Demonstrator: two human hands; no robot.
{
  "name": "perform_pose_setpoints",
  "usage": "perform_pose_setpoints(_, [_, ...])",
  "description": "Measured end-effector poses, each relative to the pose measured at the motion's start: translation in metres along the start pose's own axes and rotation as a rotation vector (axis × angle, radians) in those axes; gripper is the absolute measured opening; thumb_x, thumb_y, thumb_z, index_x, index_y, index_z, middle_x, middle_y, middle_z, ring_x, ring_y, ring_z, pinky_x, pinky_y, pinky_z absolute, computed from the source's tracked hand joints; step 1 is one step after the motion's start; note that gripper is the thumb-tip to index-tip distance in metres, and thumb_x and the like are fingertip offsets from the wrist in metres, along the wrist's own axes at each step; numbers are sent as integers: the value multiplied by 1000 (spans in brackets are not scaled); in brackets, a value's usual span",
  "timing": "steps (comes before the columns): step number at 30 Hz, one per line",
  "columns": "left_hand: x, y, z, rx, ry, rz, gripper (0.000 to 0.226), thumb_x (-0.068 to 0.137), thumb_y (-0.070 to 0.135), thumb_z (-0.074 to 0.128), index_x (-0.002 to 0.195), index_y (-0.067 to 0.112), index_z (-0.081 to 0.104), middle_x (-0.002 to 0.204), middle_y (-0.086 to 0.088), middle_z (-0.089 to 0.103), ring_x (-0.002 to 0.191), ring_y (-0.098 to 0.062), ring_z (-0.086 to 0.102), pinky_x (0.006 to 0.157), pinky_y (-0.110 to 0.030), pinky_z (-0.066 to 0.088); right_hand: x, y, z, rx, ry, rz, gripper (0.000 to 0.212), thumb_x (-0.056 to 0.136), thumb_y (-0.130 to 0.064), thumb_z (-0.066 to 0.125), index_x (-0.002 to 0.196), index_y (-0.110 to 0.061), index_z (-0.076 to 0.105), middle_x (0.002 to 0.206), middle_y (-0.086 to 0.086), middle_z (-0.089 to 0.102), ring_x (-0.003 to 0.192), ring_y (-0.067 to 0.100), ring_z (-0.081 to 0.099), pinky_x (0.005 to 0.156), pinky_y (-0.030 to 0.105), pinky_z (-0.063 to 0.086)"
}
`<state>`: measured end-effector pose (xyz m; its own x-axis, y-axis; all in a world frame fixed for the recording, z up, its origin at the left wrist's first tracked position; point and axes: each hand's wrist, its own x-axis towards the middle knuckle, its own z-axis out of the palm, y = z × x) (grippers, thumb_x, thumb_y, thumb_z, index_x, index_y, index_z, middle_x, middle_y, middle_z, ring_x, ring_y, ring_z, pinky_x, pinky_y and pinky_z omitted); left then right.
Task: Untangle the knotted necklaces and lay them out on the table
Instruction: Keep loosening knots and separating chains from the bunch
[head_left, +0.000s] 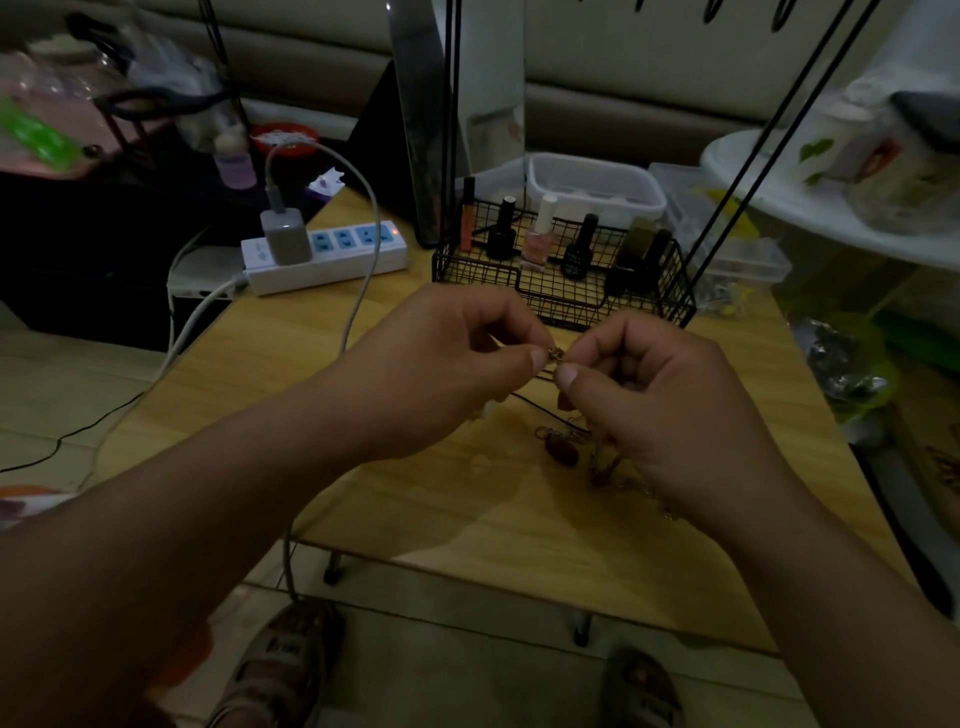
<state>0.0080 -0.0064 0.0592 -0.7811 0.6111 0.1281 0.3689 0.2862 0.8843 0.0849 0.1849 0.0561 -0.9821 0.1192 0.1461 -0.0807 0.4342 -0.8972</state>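
Subject: wooden table, viewed from above its near edge.

Hands: the left hand and right hand are raised together over the middle of the table, fingertips nearly touching. Each pinches between thumb and forefinger the same small gold part of the necklaces. Whether that part is a clasp or a knot cannot be told. The other fingers of both hands are curled in.

Task items: the remainder of the necklaces lies on the table right of centre, under and just beside the right hand. A brown oval pendant rests flat on the wood. A thin black cord runs from under the left hand towards it. Pale chain trails on beneath the right wrist toward the right edge. The strands overlap, and how many there are cannot be told.

Other items: a black wire basket stands at the far edge and holds upright nail polish bottles. A clear plastic container sits just behind it. A white power strip lies at the far left corner with a grey charger plugged in. Its white cable arcs over the left edge.
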Motion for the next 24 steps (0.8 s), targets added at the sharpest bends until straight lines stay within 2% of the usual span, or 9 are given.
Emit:
perform_pose_setpoints(4, [1,-1,0,32,-15,16,6,98,25,66,95,27,71,82,9,70,73,-9,65,63,-25,54,2,0,1,-2,-7,25,8,92,-17,72,85,-19,69,60,-3,55,56,16,50,55,35,44])
perform_pose_setpoints(8, [0,-4,8,131,7,75,6,98,20,66,95,25,68,79,19,65,68,-1,59,57,-15,44,5,1,3,-54,-5,34,11,93,-24,72,84,-21,70,55,-7,47,48,10,40,48,27,35])
perform_pose_setpoints(10, [0,-7,11,170,48,107,7,97,22,68,97,28,65,82,16,65,71,-6,60,57,-18,45,6,2,5,-60,4,40,11,94,-25,72,84,-21,71,52,-9,45,44,6,36,45,23,32])
perform_pose_setpoints(12, [0,-8,11,180,109,143,10,96,24,70,99,28,61,86,12,63,77,-13,61,61,-25,50,6,3,5,-4,18,68,11,96,-25,71,86,-19,73,51,-9,46,42,5,37,44,19,32])
perform_pose_setpoints(17, [0,-9,10,276,209,221,7,96,27,70,93,26,64,93,12,58,85,-12,59,69,-17,47,2,-1,7,142,36,115,10,97,-24,69,90,-18,74,59,1,57,49,12,51,47,21,42])
perform_pose_setpoints(21, [1,-12,12,314,199,189,7,94,30,65,91,24,66,92,14,57,83,-6,57,68,-11,40,1,-1,13,44,63,66,11,97,-24,70,87,-22,73,65,11,63,50,11,54,44,19,42])
perform_pose_setpoints(24, [-1,-13,10,317,145,139,5,95,27,67,90,26,66,91,13,57,78,-5,54,65,-10,38,0,0,15,-59,51,20,13,97,-23,70,85,-24,72,63,7,63,49,9,55,43,19,41])
